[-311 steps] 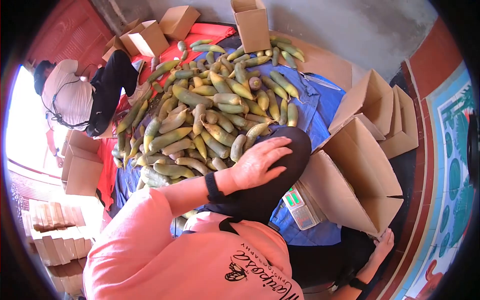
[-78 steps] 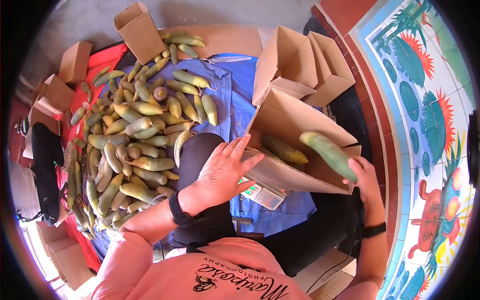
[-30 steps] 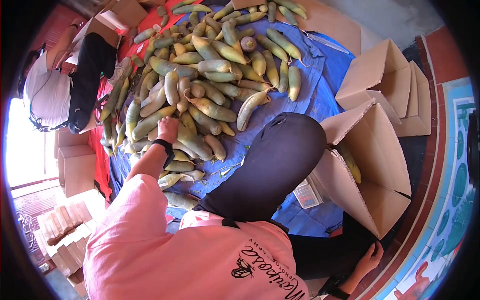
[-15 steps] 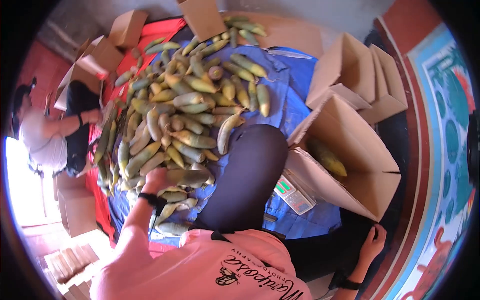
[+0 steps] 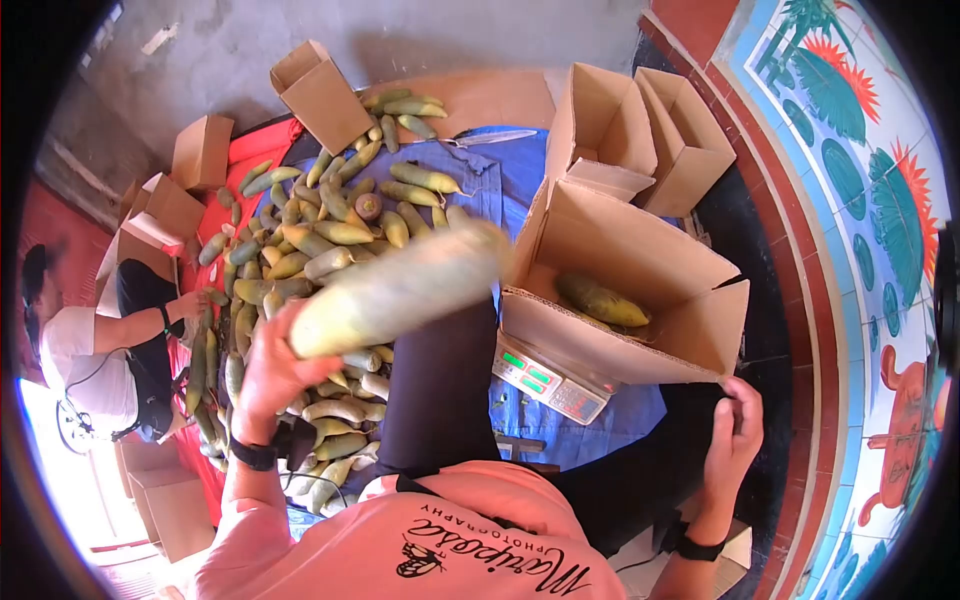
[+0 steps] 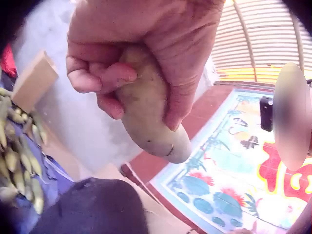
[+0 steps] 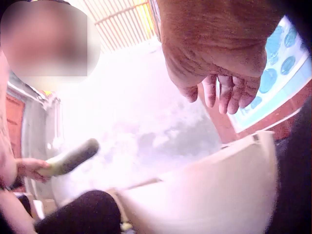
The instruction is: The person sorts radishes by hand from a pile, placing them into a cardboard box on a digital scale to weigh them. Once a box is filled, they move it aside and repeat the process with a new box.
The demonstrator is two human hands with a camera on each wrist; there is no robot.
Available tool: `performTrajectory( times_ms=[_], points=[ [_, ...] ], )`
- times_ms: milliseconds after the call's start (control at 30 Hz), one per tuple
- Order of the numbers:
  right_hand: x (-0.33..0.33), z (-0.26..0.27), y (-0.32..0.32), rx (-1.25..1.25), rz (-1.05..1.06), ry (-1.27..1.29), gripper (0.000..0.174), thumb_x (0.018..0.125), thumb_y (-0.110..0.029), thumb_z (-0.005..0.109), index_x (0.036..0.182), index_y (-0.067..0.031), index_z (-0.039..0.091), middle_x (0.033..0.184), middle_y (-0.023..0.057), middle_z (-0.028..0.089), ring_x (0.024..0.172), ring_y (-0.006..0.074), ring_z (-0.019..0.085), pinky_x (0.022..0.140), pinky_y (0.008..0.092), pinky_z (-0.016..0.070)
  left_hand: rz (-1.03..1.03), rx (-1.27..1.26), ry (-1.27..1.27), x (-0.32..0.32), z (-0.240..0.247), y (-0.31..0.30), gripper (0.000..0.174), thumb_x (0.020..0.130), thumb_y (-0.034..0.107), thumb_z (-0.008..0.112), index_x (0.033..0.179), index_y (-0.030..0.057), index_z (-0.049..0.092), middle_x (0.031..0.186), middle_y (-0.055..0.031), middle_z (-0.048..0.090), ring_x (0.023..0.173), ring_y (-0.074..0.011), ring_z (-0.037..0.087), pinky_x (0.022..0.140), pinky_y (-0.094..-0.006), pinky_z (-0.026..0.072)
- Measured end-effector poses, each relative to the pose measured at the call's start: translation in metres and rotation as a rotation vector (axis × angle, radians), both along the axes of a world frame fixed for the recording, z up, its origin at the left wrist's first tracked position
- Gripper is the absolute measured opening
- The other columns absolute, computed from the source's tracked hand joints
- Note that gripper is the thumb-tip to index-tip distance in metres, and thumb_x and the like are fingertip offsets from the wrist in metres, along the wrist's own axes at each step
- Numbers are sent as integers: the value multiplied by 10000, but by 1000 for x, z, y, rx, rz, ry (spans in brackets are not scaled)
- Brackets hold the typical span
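Observation:
A long green radish (image 5: 400, 290), pale yellow-green at one end, is gripped by my left hand (image 5: 268, 375) above the pile and my knee. In the left wrist view, thumb and fingers (image 6: 105, 80) wrap round the radish (image 6: 151, 112). My right hand (image 5: 735, 435) is by the near right corner of the open cardboard box (image 5: 630, 355), fingers loosely bent and holding nothing; the right wrist view shows its fingers (image 7: 229, 92) hanging. Inside the box lies green radish (image 5: 605, 300). Under the box is a digital scale (image 5: 560, 385) with green-lit displays.
A large heap of green radishes (image 5: 340, 235) covers the blue sheet (image 5: 510, 190). More open boxes (image 5: 600, 120) stand behind the packed one. A knife (image 5: 495, 137) lies at the back. Another person (image 5: 85, 350) sits at the left beside the heap. A tiled wall (image 5: 850, 180) borders the right.
Half a second ago my left hand was down at the heap; it has lifted a green radish up and toward the box. Earlier, my right hand held a radish over the box; it holds none now.

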State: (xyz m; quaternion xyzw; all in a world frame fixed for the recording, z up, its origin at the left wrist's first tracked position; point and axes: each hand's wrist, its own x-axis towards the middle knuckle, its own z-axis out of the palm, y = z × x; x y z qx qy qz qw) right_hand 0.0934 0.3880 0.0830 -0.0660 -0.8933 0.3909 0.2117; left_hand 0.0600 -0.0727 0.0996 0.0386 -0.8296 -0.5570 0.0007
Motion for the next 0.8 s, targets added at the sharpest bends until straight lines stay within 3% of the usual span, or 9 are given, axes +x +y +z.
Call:
performTrajectory(
  times_ms=[167, 200, 233, 300, 400, 500, 600, 633, 800],
  points=[
    [11, 15, -60, -944, 424, -315, 644, 809, -349, 604, 1300, 10, 394, 1149, 129, 527, 1043, 205, 520, 858, 337, 428, -547, -300, 271, -11, 12, 75, 597, 563, 220, 822, 1067, 12, 579, 903, -109, 630, 806, -231, 623, 731, -311, 495],
    [9, 3, -60, -923, 475, -375, 789, 770, -458, 642, 1305, 44, 352, 1064, 158, 577, 907, 240, 608, 704, 328, 511, -611, -325, 245, -12, 13, 90, 574, 576, 222, 810, 1065, 28, 581, 893, -110, 628, 792, -259, 620, 702, -328, 499],
    [16, -1, -60, -1035, 506, -480, 803, 739, -452, 681, 1275, 60, 373, 1011, 159, 597, 802, 250, 633, 606, 306, 510, -677, -347, 212, -10, 13, 102, 550, 590, 224, 799, 1063, 43, 584, 883, -111, 627, 777, -286, 616, 674, -344, 502],
    [24, -20, -48, -1048, 460, -649, 773, 719, -425, 704, 1244, 54, 399, 939, 152, 616, 701, 251, 640, 500, 263, 478, -687, -343, 226, -12, 2, 110, 539, 606, 235, 789, 1069, 52, 581, 882, -107, 626, 783, -290, 613, 670, -350, 499],
    [34, -16, -47, -1066, 407, -646, 693, 729, -417, 691, 1186, 38, 437, 882, 152, 625, 620, 242, 635, 427, 221, 431, -678, -301, 295, -22, -15, 119, 545, 635, 264, 774, 1097, 63, 566, 885, -105, 624, 791, -293, 610, 676, -360, 494],
    [20, 3, -45, -1072, 225, -411, 597, 747, -376, 679, 1123, 42, 479, 862, 156, 627, 581, 235, 624, 418, 237, 426, -581, -282, 321, -35, -21, 125, 660, 706, 346, 730, 1240, 67, 461, 960, -163, 591, 861, -338, 589, 760, -394, 480],
    [-2, 20, -29, -949, 105, -229, 497, 847, -363, 559, 1131, 36, 471, 918, 145, 619, 594, 214, 623, 411, 237, 422, -497, -409, 369, -60, -37, 122, 742, 742, 346, 698, 1341, 88, 343, 1208, -218, 467, 1094, -383, 476, 923, -432, 404],
    [-12, 27, -25, -898, 52, -186, 479, 874, -356, 522, 1146, 34, 466, 925, 138, 618, 599, 202, 620, 415, 231, 419, -486, -403, 372, -65, -47, 121, 742, 742, 346, 698, 1341, 88, 343, 1208, -218, 467, 1094, -383, 476, 923, -432, 404],
    [-69, 33, 14, -544, 25, -308, 438, 884, -312, 509, 1180, 9, 472, 888, 83, 608, 616, 137, 594, 463, 214, 388, -542, -722, 496, -76, -68, 129, 738, 706, 329, 714, 1330, 114, 384, 1332, -216, 366, 1205, -349, 399, 964, -429, 357]
  ],
)
